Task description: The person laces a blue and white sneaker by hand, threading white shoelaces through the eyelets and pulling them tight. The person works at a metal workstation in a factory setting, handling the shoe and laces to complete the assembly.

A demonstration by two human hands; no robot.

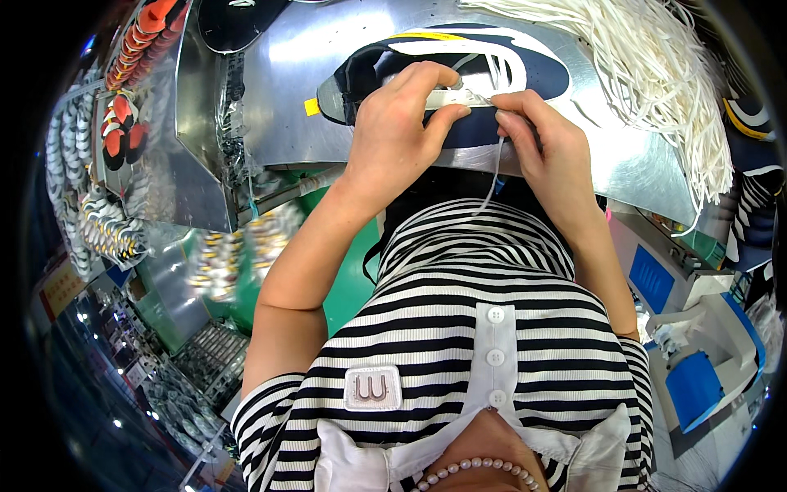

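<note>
Left hand (396, 125) seemingly steadied the shoe (543, 72) for lacing.
Right hand (556, 146) clamped fingers on the lace (498, 164); left fingers, I couldn't tell.

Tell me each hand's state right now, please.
Left hand: partly curled at the shoe; cannot tell whether it grips.
Right hand: closed, pinching a white lace.

Part of near side of shoe (545, 74) hidden behind left hand (398, 123); whether its fingers pinch something, not possible to tell. Lace (498, 157) partly covered by fingertips of right hand (545, 135). White lace bundle (656, 90), black round piece (238, 25) cut by upper edge. Hanging bundles (275, 234) blurred. Necklace (466, 464) cut by lower edge.
</note>
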